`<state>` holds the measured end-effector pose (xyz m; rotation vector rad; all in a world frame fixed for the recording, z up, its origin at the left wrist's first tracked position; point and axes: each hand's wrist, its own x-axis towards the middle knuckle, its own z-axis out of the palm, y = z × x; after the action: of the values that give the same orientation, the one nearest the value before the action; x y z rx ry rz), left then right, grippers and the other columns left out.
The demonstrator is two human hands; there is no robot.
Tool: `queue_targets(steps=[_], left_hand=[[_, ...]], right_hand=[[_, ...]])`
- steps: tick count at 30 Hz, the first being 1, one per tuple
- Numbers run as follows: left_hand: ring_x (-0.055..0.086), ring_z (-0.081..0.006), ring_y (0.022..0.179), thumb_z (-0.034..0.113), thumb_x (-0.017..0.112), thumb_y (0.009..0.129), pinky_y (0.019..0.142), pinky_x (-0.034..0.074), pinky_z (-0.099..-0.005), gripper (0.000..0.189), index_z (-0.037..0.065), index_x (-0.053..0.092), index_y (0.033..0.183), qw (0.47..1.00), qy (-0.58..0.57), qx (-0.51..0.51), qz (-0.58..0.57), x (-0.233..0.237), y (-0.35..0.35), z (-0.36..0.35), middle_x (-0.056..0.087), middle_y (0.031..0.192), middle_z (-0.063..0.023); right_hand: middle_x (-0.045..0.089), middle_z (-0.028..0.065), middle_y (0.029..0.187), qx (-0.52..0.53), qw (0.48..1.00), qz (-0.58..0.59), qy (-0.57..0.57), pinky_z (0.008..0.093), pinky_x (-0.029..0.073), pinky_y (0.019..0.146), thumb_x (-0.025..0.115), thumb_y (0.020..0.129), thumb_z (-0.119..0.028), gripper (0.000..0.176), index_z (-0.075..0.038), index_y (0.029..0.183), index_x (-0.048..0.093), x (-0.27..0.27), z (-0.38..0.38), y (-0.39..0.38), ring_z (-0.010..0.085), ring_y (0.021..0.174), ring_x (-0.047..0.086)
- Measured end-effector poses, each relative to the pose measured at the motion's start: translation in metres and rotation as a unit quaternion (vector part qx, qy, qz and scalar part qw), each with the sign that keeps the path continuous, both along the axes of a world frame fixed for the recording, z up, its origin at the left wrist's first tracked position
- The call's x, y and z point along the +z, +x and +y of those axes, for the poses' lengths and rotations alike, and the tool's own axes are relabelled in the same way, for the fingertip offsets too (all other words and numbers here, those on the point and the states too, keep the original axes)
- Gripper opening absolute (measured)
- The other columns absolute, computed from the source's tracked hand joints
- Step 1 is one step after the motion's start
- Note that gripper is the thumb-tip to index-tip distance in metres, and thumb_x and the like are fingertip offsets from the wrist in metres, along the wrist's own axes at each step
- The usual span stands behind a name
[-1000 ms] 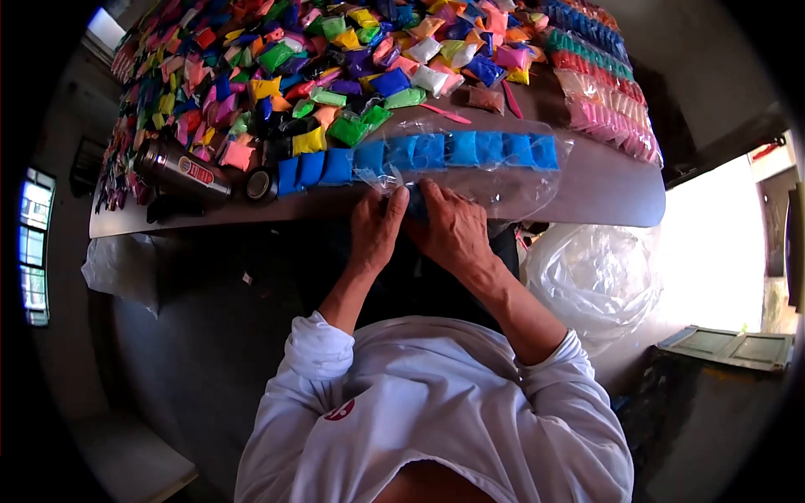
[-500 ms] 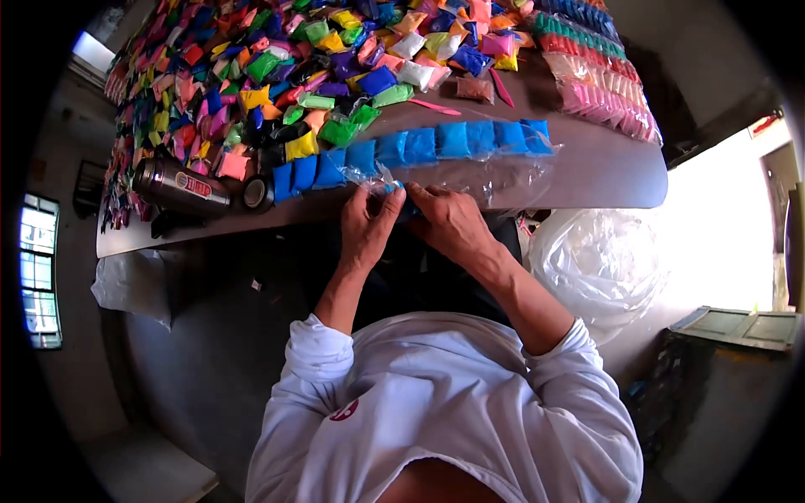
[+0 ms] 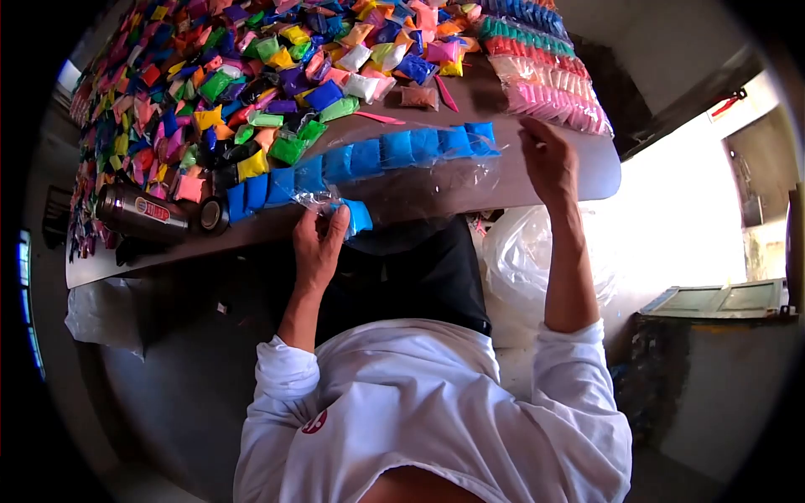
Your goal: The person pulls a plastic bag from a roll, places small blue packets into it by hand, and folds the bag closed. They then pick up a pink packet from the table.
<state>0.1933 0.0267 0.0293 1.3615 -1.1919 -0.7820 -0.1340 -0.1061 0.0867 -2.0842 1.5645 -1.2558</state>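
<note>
I see the table (image 3: 589, 161) buried under a heap of coloured packets (image 3: 210, 75). Along its near edge lies the clear bag (image 3: 436, 180), with a row of blue packets (image 3: 394, 151) inside. The left hand (image 3: 314, 247) pinches the bag's end beside a loose blue packet (image 3: 358, 216). The right hand (image 3: 547, 159) is curled at the bag's far end, and I cannot tell whether it grips the bag.

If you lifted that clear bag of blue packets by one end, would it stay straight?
Probably it would sag: the bag is thin, crinkled film, bunched in the left hand. The loose blue packets inside would likely slide and bunch.
</note>
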Motion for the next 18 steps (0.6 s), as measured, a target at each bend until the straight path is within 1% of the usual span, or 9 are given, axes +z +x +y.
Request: queue_targets(steps=[1, 3, 4, 9, 12, 14, 15, 17, 18], left_hand=[[0.051, -0.0064, 0.072, 0.038, 0.065, 0.092, 0.063, 0.042, -0.0219, 0.04, 0.0, 0.061, 0.103, 1.0, 0.005, -0.002, 0.008, -0.001, 0.0, 0.0, 0.057, 0.081, 0.0007], [0.052, -0.0066, 0.072, 0.036, 0.065, 0.092, 0.063, 0.042, -0.0219, 0.037, 0.0, 0.061, 0.102, 1.0, 0.002, 0.012, 0.012, -0.002, 0.0, 0.0, 0.057, 0.081, 0.0], [0.052, -0.0067, 0.072, 0.035, 0.065, 0.093, 0.063, 0.043, -0.022, 0.037, 0.0, 0.061, 0.102, 1.0, 0.008, 0.004, 0.001, -0.001, 0.001, 0.001, 0.057, 0.081, -0.0004], [0.052, -0.0071, 0.072, 0.036, 0.064, 0.093, 0.062, 0.043, -0.0228, 0.038, -0.001, 0.061, 0.102, 1.0, 0.005, 0.008, -0.028, 0.001, 0.001, 0.002, 0.058, 0.08, -0.0014], [0.052, -0.0077, 0.072, 0.037, 0.064, 0.093, 0.063, 0.044, -0.0235, 0.039, 0.0, 0.061, 0.102, 0.999, 0.012, 0.01, -0.03, 0.003, 0.0, 0.003, 0.058, 0.08, -0.0025], [0.052, -0.0079, 0.072, 0.038, 0.064, 0.092, 0.063, 0.043, -0.0238, 0.04, 0.0, 0.061, 0.101, 0.999, 0.016, 0.01, -0.029, 0.001, 0.001, 0.003, 0.058, 0.08, -0.0029], [0.052, -0.0079, 0.072, 0.038, 0.064, 0.092, 0.063, 0.043, -0.0238, 0.04, 0.0, 0.061, 0.101, 0.999, 0.014, 0.013, -0.027, 0.0, 0.0, 0.003, 0.058, 0.08, -0.0029], [0.052, -0.0079, 0.072, 0.04, 0.065, 0.091, 0.062, 0.043, -0.0242, 0.041, 0.0, 0.061, 0.101, 1.0, 0.0, 0.011, -0.003, -0.003, 0.0, 0.003, 0.058, 0.081, -0.003], [0.052, -0.0079, 0.072, 0.04, 0.065, 0.091, 0.062, 0.043, -0.0242, 0.041, 0.0, 0.061, 0.101, 1.0, 0.001, 0.016, -0.002, -0.003, 0.001, 0.004, 0.058, 0.081, -0.003]], right_hand=[[0.068, 0.0132, 0.107, 0.031, 0.998, 0.02, 0.043, 0.0359, 0.053, 0.082, 0.066, 0.081, -0.005, 0.029, -0.005, 0.109, 0.066, -0.016, -0.017, -0.007, 0.028, 0.098, 0.066], [0.059, 0.0151, 0.127, 0.153, 0.976, 0.154, -0.016, 0.0402, 0.044, 0.102, 0.068, 0.074, -0.004, 0.047, -0.006, 0.121, 0.061, -0.029, -0.034, -0.009, 0.0317, 0.12, 0.055], [0.052, 0.0158, 0.137, 0.176, 0.968, 0.176, 0.037, 0.0407, 0.036, 0.11, 0.07, 0.069, -0.002, 0.061, -0.007, 0.128, 0.056, -0.036, -0.04, -0.006, 0.0341, 0.128, 0.047], [0.051, 0.0165, 0.138, 0.218, 0.952, 0.217, 0.001, 0.0402, 0.038, 0.108, 0.073, 0.065, 0.0, 0.066, -0.007, 0.129, 0.056, -0.039, -0.047, -0.001, 0.035, 0.127, 0.048], [0.054, 0.0171, 0.135, 0.219, 0.948, 0.229, -0.017, 0.0402, 0.042, 0.105, 0.069, 0.07, 0.001, 0.058, -0.007, 0.127, 0.058, -0.045, -0.054, -0.008, 0.0351, 0.124, 0.051], [0.059, 0.0193, 0.125, 0.21, 0.963, 0.166, -0.03, 0.0398, 0.048, 0.096, 0.063, 0.078, 0.001, 0.046, -0.006, 0.123, 0.059, -0.052, -0.058, -0.011, 0.0356, 0.115, 0.058], [0.059, 0.0193, 0.125, 0.212, 0.962, 0.169, -0.032, 0.0398, 0.048, 0.096, 0.063, 0.078, 0.001, 0.046, -0.006, 0.123, 0.059, -0.049, -0.056, -0.011, 0.0356, 0.115, 0.058], [0.063, 0.0202, 0.114, 0.108, 0.985, 0.127, 0.03, 0.0394, 0.051, 0.088, 0.056, 0.083, 0.002, 0.038, -0.005, 0.119, 0.06, -0.045, -0.052, -0.01, 0.0376, 0.105, 0.062], [0.066, 0.0192, 0.105, 0.09, 0.991, 0.097, 0.007, 0.0388, 0.052, 0.083, 0.053, 0.085, 0.003, 0.035, -0.005, 0.118, 0.06, -0.039, -0.05, -0.004, 0.0385, 0.096, 0.064]])
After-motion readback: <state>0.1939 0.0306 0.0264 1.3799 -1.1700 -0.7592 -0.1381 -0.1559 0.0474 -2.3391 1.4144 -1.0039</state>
